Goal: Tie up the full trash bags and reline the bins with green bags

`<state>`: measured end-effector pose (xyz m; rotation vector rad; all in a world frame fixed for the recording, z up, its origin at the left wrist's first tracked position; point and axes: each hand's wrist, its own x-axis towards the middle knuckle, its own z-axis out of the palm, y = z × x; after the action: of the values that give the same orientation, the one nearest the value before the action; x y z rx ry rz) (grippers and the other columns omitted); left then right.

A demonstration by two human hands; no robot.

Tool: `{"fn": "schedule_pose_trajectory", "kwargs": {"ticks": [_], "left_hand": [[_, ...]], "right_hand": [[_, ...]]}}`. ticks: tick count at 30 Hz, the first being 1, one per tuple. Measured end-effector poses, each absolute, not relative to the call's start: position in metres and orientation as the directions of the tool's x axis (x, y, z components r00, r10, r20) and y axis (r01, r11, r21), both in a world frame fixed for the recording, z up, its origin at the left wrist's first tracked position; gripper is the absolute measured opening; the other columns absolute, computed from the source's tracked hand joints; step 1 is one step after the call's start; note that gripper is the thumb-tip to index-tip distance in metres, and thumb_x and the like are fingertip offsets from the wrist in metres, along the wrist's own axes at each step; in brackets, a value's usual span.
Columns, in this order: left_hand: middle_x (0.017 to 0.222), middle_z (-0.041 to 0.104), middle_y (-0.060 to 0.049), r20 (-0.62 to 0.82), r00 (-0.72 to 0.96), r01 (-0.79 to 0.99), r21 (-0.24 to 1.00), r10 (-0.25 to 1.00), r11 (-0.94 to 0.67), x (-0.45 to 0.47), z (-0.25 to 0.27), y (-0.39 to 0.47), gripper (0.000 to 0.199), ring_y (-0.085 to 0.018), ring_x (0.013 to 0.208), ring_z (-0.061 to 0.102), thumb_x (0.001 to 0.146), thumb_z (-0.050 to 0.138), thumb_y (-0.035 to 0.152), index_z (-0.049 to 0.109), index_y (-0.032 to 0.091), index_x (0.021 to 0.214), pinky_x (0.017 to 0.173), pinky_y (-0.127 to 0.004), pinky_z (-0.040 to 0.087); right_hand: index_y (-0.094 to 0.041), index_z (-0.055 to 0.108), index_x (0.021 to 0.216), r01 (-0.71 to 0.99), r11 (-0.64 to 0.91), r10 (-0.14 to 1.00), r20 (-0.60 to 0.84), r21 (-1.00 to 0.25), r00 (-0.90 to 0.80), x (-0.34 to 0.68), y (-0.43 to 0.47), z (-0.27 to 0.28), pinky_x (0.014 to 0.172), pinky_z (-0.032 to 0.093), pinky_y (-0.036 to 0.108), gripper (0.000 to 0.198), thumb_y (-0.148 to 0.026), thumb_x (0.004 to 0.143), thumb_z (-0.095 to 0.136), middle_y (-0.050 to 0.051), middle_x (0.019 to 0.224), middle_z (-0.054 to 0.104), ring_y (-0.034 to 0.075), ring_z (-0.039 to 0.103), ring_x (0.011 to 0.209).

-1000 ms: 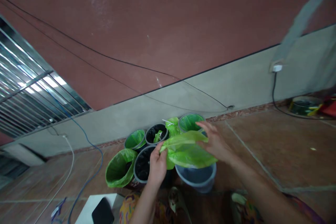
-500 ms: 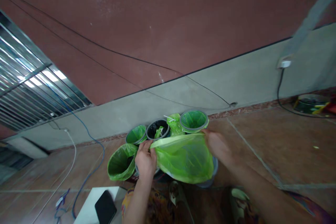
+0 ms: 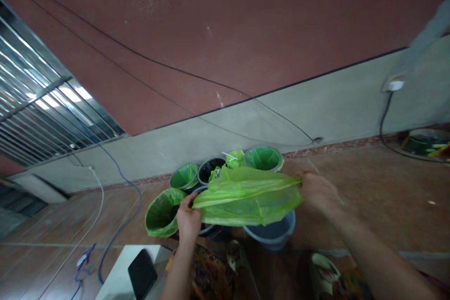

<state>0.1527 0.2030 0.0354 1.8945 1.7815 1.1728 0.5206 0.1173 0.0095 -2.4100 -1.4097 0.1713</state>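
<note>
A translucent green plastic bag (image 3: 248, 197) stretches sideways between my two hands, with folds along its length. My left hand (image 3: 189, 218) is closed on its left end, thumb on top. At the other end my right hand (image 3: 316, 190), somewhat blurred, grips the bag's edge. Under the bag stands a grey bucket (image 3: 272, 234) with no liner showing, partly covered by it. Close to my left hand is a bin lined in green (image 3: 163, 213). Behind the bag are another green-lined bin (image 3: 263, 158), a smaller one (image 3: 183, 176) and a black-lined bin (image 3: 210, 168).
A crumpled green bag (image 3: 235, 158) sits among the bins by the wall. A black phone (image 3: 142, 274) lies on a white box (image 3: 117, 269) at lower left. Blue and white cables (image 3: 130, 215) cross the tiled floor on the left. My feet (image 3: 234, 255) are just below the bins.
The bag has risen and been pulled wider, its lower part swinging up off the grey bucket, which now shows more. My right hand has moved right, my left slightly left and down.
</note>
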Motion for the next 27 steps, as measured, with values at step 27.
{"fn": "schedule_pose_trajectory", "kwargs": {"ticks": [27], "left_hand": [[0.118,0.06,-0.01,0.549,0.17,0.731,0.487,0.818,-0.478,0.174,0.025,0.186,0.037,-0.018,0.093,0.062,0.073,0.05,0.011,0.065,0.018,0.107,0.079,-0.031,0.054]], "right_hand": [[-0.018,0.067,0.105,0.774,-0.009,0.834,0.422,-0.633,0.355,0.463,0.134,0.019,0.083,0.049,0.027,0.044,-0.003,0.069,0.045,0.007,0.108,0.064,0.018,0.064,0.09]]}}
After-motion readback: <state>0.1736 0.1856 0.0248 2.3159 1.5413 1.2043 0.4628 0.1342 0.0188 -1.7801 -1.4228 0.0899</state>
